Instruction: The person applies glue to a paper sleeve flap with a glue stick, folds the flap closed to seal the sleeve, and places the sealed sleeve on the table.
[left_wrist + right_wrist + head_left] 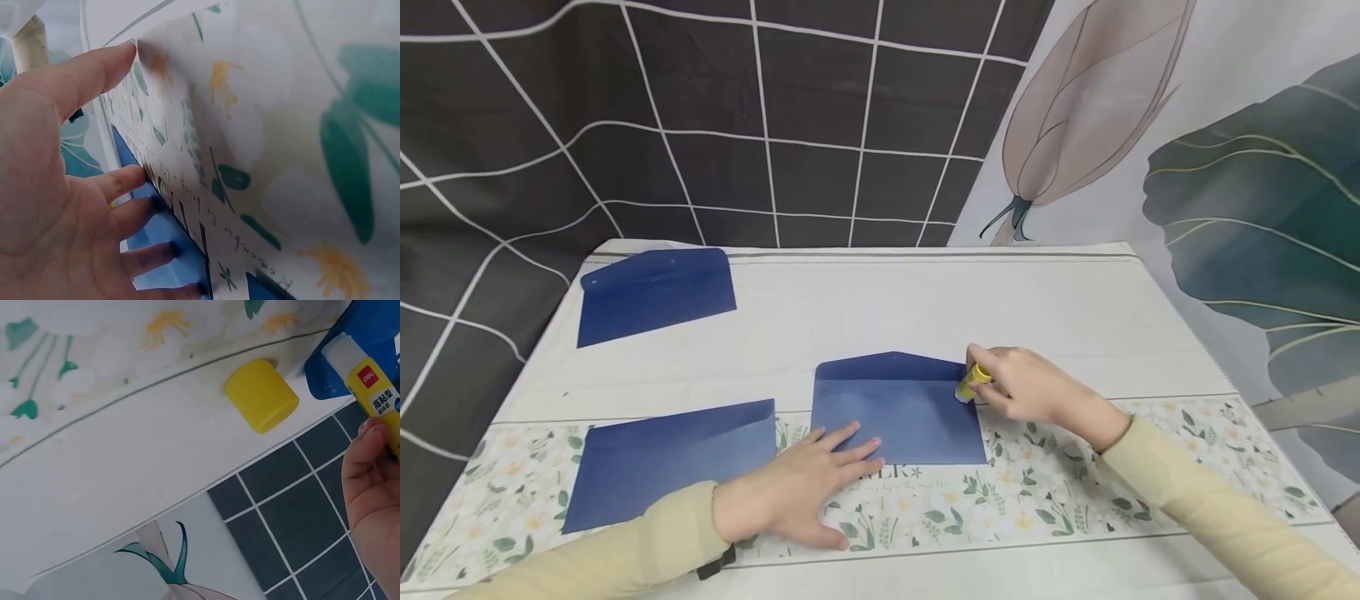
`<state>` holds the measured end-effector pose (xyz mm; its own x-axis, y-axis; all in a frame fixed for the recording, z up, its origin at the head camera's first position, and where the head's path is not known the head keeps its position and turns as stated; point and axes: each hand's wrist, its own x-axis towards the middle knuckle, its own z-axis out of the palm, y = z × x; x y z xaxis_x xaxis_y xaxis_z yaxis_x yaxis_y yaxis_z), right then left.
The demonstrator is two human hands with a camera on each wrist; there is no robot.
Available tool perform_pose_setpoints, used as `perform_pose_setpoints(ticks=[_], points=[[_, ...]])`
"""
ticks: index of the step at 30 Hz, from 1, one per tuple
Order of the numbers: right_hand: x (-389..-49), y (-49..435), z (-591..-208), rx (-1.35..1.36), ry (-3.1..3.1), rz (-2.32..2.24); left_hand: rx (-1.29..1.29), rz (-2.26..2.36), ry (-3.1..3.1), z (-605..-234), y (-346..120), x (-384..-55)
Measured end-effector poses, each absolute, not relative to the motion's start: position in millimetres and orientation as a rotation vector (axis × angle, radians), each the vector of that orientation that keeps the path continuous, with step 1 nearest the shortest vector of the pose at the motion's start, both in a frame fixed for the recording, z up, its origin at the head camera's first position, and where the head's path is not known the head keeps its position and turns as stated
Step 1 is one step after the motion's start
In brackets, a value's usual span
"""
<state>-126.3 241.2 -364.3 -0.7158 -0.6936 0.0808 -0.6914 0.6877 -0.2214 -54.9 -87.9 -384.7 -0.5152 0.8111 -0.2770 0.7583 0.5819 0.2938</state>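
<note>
Dark gridded curtain [816, 87] behind a covered table [940, 308]: before me, a yellow glue stick [972, 384], its tip at the right edge of a blue envelope [891, 408], is pinched by the right hand [1026, 385], fingers curled; the left hand [805, 487], spread and empty, rests on the envelope's lower left; a yellow cap [259, 395] lies nearby, two further envelopes [658, 302] leftward

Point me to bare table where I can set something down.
Widest: the white table bounded by the far envelope, the back edge and the middle envelope. Smaller: the floral band in front of the middle envelope, right of the left hand. Crowded: between the near-left envelope and middle envelope, and around the right hand, glue stick and yellow cap.
</note>
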Motion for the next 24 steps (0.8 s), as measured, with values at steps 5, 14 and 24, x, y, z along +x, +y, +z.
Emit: perform_pose_setpoints(ticks=[5, 14, 24], points=[[-127, 236, -367, -1.233, 2.860, -0.416, 1.264, 0.192, 2.441, -386, -89, -53], [-138, 201, -369, -1.329, 2.793, -0.422, 1.258, 0.247, 2.420, -386, -90, -54], [-140, 159, -371, -1.425, 2.694, -0.474, 1.264, 0.301, 2.406, -385, -89, -55]])
